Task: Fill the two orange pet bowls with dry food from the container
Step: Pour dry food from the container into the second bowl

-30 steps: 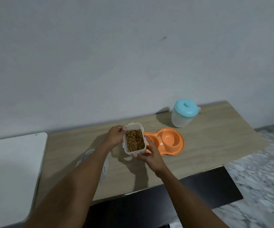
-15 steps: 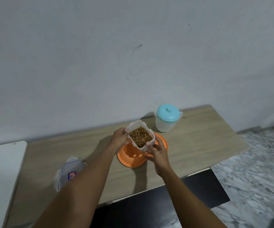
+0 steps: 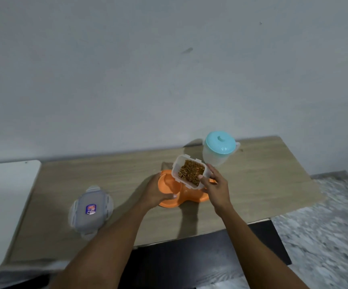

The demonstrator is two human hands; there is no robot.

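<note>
— Orange plastic, that double pet bowl (image 3: pixel 170 198): where did it sit?

— On the wooden bench (image 3: pixel 263 184), near the middle, with the left well showing bare and no food in it that I could make out. The right well was mostly hidden behind the container.

— And the container?

— Clear, lidless, full of brown dry food (image 3: pixel 191 172). The container (image 3: pixel 189 171) was off the bench, above the right side of the bowl, tipped somewhat. I judged that was to bring its rim over a well for pouring, though nothing was falling yet.

— Who held it?

— The right hand (image 3: pixel 216 185), fingers and thumb closed on its near right edge. It alone carried it.

— The left hand?

— The left hand (image 3: pixel 155 191) lay against the left rim of the bowl, fingers curled partly closed along the front edge, thumb on top. Probably steadying the light bowl so it wouldn't slide while food went in.

— Anything else about?

— The container's lid (image 3: pixel 90 209) lay flat on the bench well to the left, out of the way. A pale jug with a blue lid (image 3: pixel 220 151) stood behind the bowl by the wall, clear of the pour.

— Progress?

— Early, by my reckoning: both wells unfilled.
</note>
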